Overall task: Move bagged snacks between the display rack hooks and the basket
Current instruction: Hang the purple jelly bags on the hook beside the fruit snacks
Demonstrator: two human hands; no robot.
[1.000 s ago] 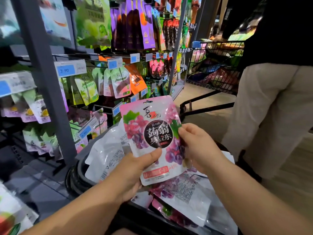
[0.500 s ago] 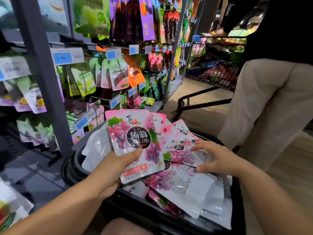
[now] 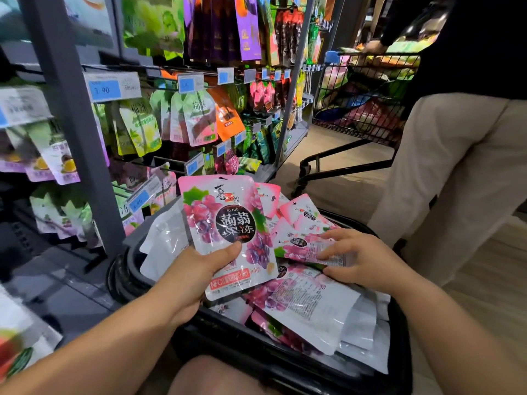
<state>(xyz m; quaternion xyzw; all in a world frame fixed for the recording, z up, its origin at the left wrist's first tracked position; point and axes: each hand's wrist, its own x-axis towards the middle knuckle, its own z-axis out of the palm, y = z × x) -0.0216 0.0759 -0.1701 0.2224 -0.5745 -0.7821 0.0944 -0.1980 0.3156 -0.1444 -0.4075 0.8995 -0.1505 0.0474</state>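
Observation:
My left hand (image 3: 196, 272) grips a pink grape jelly bag (image 3: 225, 226) upright above the black basket (image 3: 285, 363), thumb across its front. My right hand (image 3: 362, 260) reaches into the basket and pinches another pink snack bag (image 3: 302, 243) lying on top of the pile, fingers above it and thumb under its edge. Several more pink and white bags fill the basket. The display rack (image 3: 176, 115) with hooks of hanging bags stands to the left and behind.
A grey rack upright (image 3: 74, 132) rises just left of the basket. A person in beige trousers (image 3: 456, 178) stands at the right with a wire shopping cart (image 3: 362, 101) behind. My knee (image 3: 211, 377) shows below the basket.
My right hand let go of the held bag and dropped to the pile in the basket, taking hold of a second pink bag. My left hand keeps the first bag, now lower.

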